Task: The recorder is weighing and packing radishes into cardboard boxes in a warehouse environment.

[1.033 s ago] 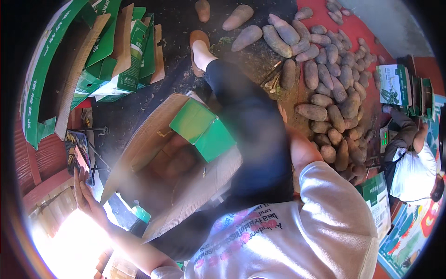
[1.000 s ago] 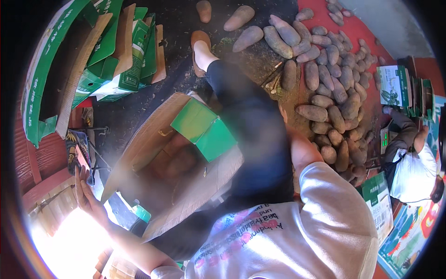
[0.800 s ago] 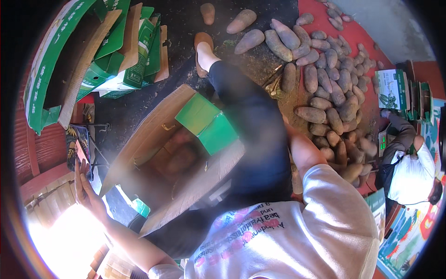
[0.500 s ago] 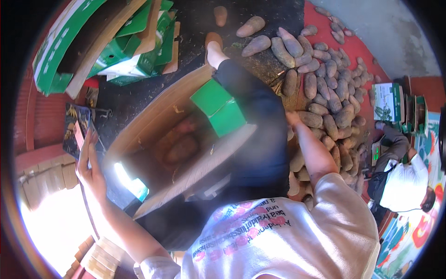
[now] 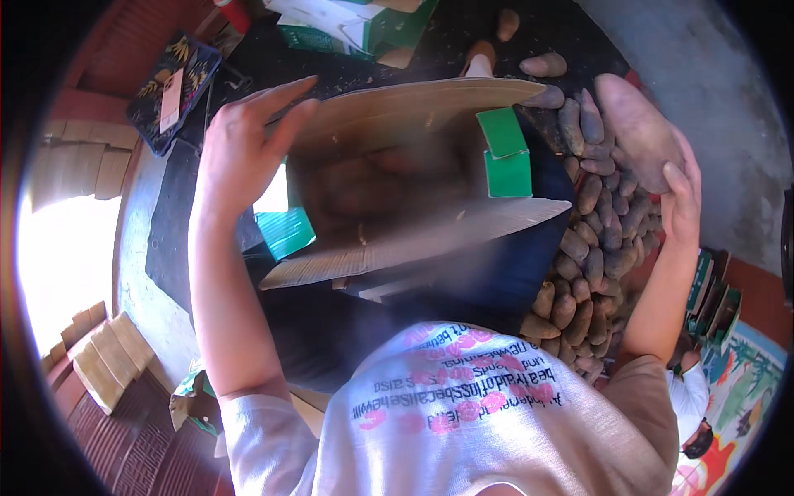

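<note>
My right hand (image 5: 683, 198) grips a large, pinkish-brown sweet potato (image 5: 638, 124), raised above the right side of a heap of sweet potatoes (image 5: 591, 264). Its fingers wrap the lower end of the root. In front of me stands an open cardboard box (image 5: 397, 240), its long flaps spread and its short end flaps green outside. A few roots lie dimly on its bottom, blurred in shadow. My left hand (image 5: 248, 153) is held by the box's left end, fingers stretched and thumb apart, with nothing in it. Whether it touches the cardboard I cannot tell.
Several green-and-white cartons (image 5: 364, 29) lie beyond the box. A phone (image 5: 171, 99) rests on a dark patterned surface at left. Loose sweet potatoes (image 5: 543, 64) lie on the black sheet at the far right. Another person (image 5: 691, 405) is at the lower right edge.
My right hand has come up from the heap with a sweet potato in it. The view has turned, and my left hand now appears closer to the box's left end.
</note>
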{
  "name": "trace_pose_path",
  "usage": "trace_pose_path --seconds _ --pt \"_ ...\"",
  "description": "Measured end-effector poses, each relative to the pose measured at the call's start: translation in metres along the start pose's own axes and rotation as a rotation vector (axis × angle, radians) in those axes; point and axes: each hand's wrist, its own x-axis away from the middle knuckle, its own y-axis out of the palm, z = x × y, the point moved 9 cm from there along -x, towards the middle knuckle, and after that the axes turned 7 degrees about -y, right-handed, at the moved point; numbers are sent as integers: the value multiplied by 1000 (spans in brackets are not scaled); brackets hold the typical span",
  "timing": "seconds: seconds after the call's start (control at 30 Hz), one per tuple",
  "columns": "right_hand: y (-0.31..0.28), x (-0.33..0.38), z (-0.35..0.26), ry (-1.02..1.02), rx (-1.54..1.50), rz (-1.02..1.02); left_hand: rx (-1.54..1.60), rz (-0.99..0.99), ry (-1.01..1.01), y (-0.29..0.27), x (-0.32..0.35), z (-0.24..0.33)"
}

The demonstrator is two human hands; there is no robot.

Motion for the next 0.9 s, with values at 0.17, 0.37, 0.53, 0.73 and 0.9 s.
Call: trace_pose_path --seconds 0.17,0.37,0.53,0.73,0.9 --pt "182 -28 -45 -272 404 -711 -137 -24 52 4 7 -11" --pt "323 -6 44 -89 1042 -1386 -198 -47 44 4 10 -15" --pt "346 12 115 -78 1148 -1536 -212 -40 66 4 13 -19" --pt "349 8 79 -100 1023 -1543 -142 -60 100 2 15 -23" --pt "280 -34 -15 -371 480 -980 -98 -84 132 4 15 -5"
